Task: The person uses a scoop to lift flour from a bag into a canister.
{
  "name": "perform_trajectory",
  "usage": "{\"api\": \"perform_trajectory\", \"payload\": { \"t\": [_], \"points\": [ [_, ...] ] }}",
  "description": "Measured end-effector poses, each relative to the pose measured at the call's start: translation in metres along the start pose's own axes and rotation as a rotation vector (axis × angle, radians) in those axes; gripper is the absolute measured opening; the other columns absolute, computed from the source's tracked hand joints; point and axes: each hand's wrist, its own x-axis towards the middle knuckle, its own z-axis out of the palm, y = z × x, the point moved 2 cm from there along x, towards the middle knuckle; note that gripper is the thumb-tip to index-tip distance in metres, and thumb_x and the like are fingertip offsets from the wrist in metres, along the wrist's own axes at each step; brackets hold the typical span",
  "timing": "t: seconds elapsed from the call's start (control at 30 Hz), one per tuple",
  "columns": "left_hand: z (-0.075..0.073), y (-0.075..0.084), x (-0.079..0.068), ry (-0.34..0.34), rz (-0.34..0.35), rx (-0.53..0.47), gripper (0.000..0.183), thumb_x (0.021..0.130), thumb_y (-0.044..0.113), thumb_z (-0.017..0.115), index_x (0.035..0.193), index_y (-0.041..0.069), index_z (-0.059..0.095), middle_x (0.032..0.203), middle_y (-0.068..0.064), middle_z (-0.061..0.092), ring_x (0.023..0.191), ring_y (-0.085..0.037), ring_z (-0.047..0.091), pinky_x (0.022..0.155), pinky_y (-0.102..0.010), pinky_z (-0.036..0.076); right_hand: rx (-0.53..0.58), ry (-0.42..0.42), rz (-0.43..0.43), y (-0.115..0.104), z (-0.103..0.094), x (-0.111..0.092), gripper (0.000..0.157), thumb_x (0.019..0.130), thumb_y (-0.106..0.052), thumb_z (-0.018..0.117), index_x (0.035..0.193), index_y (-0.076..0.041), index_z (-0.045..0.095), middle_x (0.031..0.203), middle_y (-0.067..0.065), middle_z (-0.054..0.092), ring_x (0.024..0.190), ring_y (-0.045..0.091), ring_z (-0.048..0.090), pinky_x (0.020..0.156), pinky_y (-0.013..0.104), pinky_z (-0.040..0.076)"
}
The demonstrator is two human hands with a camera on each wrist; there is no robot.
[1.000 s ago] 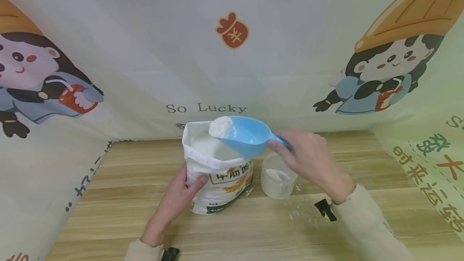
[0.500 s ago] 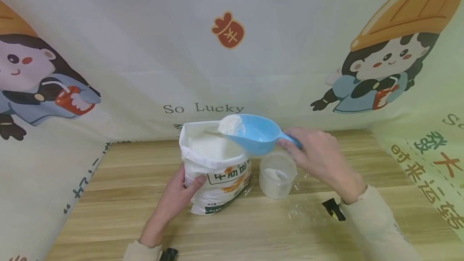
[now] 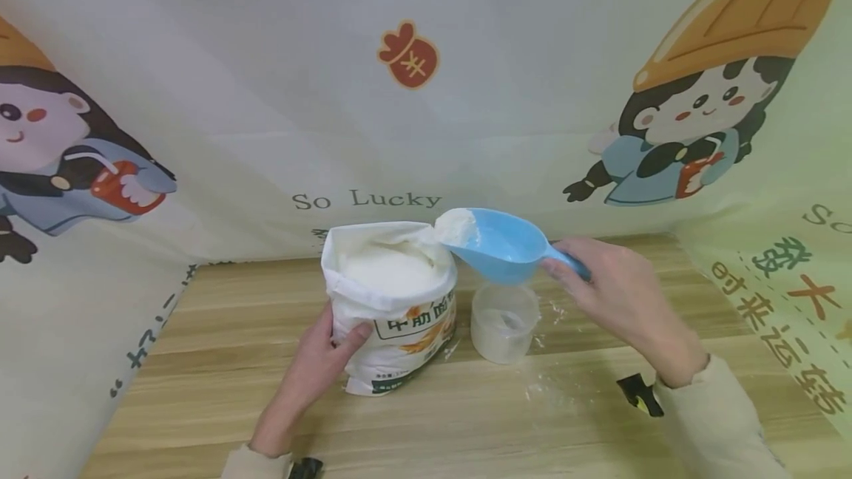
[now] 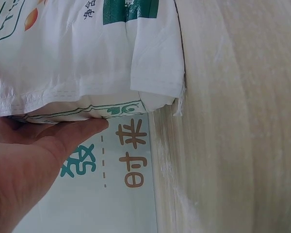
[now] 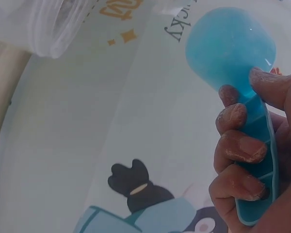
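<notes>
My right hand grips the handle of a blue scoop, fingers curled round it as the right wrist view also shows. White flour is heaped at the scoop's front end. The scoop hangs above a clear plastic tub, its tip beside the right rim of the flour bag. With thumb on the front and fingers at the side, my left hand holds the white bag of flour, which stands upright, its top gaping and flour visible inside. Some flour lies in the tub.
Flour is dusted on the wooden table to the right of the tub. A printed cloth with cartoon figures hangs behind and along both sides of the table.
The right hand has moved right with the loaded scoop, from over the bag's mouth to above the tub. The left hand keeps its hold on the bag.
</notes>
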Motion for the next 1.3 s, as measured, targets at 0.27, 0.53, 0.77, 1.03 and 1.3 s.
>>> {"api": "perform_trajectory", "payload": {
  "t": [0.27,0.53,0.77,1.03,1.3],
  "points": [
    [0.001,-0.002,0.000,0.002,0.003,0.010,0.056,0.103,0.034,0.067,0.149,0.011,0.046,0.139,-0.021,0.062,0.123,-0.040,0.062,0.097,-0.058,0.054,-0.041,-0.035,0.064,0.018,-0.010,-0.016,0.019,0.097,-0.022,0.074,0.109,-0.007,0.074,0.079,-0.003,0.066,0.067,0.016,0.055,0.059,0.035,0.046],
    [0.000,-0.001,0.000,0.010,0.010,0.030,0.053,0.103,0.032,0.067,0.146,0.007,0.049,0.135,-0.022,0.064,0.120,-0.041,0.063,0.096,-0.058,0.054,-0.080,-0.046,0.073,0.033,-0.011,-0.035,0.015,0.097,-0.026,0.074,0.089,-0.016,0.067,0.064,-0.011,0.044,0.058,0.009,0.041,0.052,0.028,0.033],
    [0.001,0.000,0.001,0.006,0.005,0.022,0.056,0.103,0.033,0.067,0.148,0.008,0.047,0.137,-0.023,0.062,0.123,-0.042,0.062,0.097,-0.059,0.053,-0.110,-0.105,0.117,0.045,-0.011,-0.053,0.022,0.099,-0.028,0.071,0.106,-0.007,0.075,0.081,0.002,0.070,0.060,0.011,0.051,0.051,0.031,0.040],
    [0.000,0.002,0.001,0.002,0.019,0.014,0.053,0.103,0.030,0.067,0.146,0.007,0.048,0.136,-0.022,0.063,0.122,-0.042,0.062,0.097,-0.059,0.054,-0.126,-0.152,0.143,0.051,-0.009,-0.066,0.023,0.097,-0.025,0.074,0.110,-0.007,0.075,0.087,0.004,0.074,0.058,0.010,0.049,0.048,0.029,0.040],
    [-0.001,0.005,0.001,-0.001,0.015,0.008,0.052,0.103,0.029,0.067,0.146,0.008,0.049,0.137,-0.022,0.062,0.124,-0.041,0.061,0.099,-0.059,0.053,-0.175,-0.181,0.123,0.054,-0.009,-0.070,0.028,0.095,-0.027,0.076,0.113,-0.006,0.075,0.097,0.012,0.076,0.059,0.010,0.050,0.046,0.027,0.037]
  ]
}}
